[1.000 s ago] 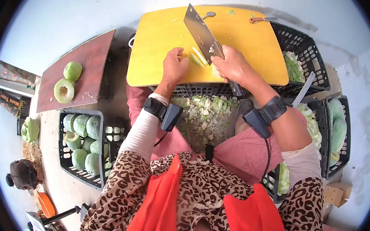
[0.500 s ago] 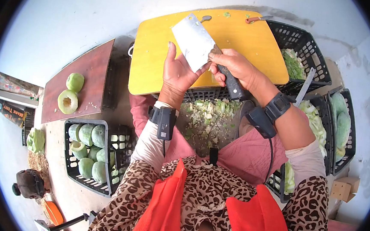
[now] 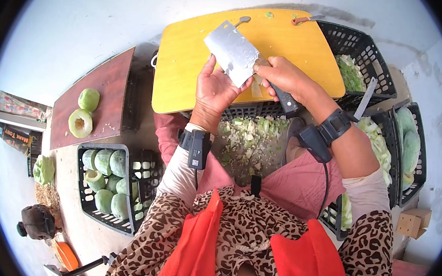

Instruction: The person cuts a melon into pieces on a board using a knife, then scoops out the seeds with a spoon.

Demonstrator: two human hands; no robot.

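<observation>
The right hand (image 3: 289,78), grip wrapped round the black handle (image 3: 286,101), holds a broad steel cleaver (image 3: 232,47) over the near edge of the yellow worktop (image 3: 176,78); the left hand (image 3: 214,90), open palm-up beneath, perhaps steadies the blade (image 3: 237,56).

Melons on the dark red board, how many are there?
2: a green melon at the back and a hollowed-out melon just in front of it. None seems hidden there.
</observation>
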